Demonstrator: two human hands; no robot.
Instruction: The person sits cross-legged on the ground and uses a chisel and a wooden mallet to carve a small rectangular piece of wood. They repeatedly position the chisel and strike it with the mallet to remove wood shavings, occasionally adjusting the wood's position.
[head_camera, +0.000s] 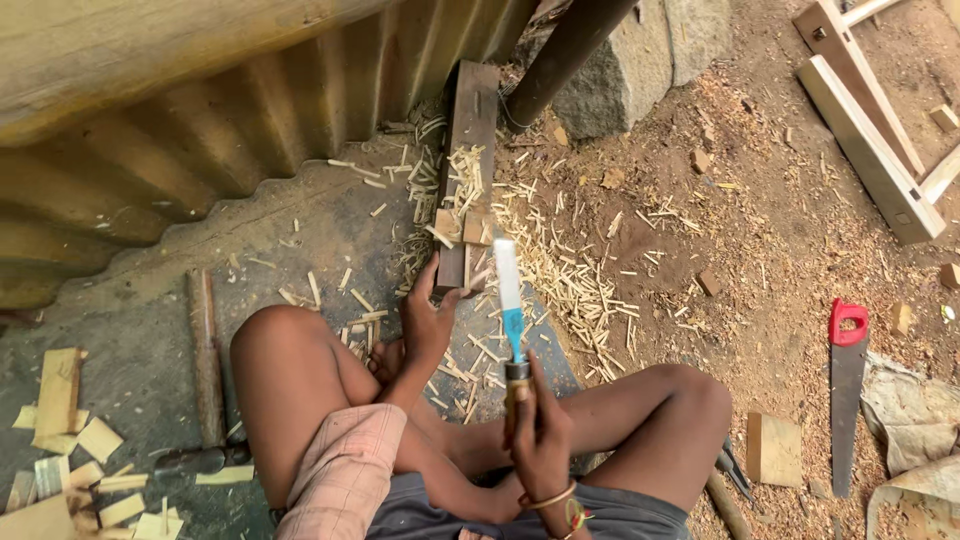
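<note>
Head view | right hand (540, 440) closed around chisel (510, 310), blade upright above the knees | left hand (430, 320) fingers wrapped on near end of dark wooden block (468, 170) lying on the floor among shavings | handsaw (846, 390) well apart at right

The chisel (509, 300) has a pale, matt metal blade with a blue band, a shiny metal ferrule and a wooden handle, and the dark plank (468, 170) is rough, weathered wood strewn with pale, dry wood splinters (560, 270). The hand saw (846, 390) pairs a dull grey metal blade with a glossy red plastic grip. Behind it all, the corrugated sheet (250, 120) looks like worn, matt metal.
</note>
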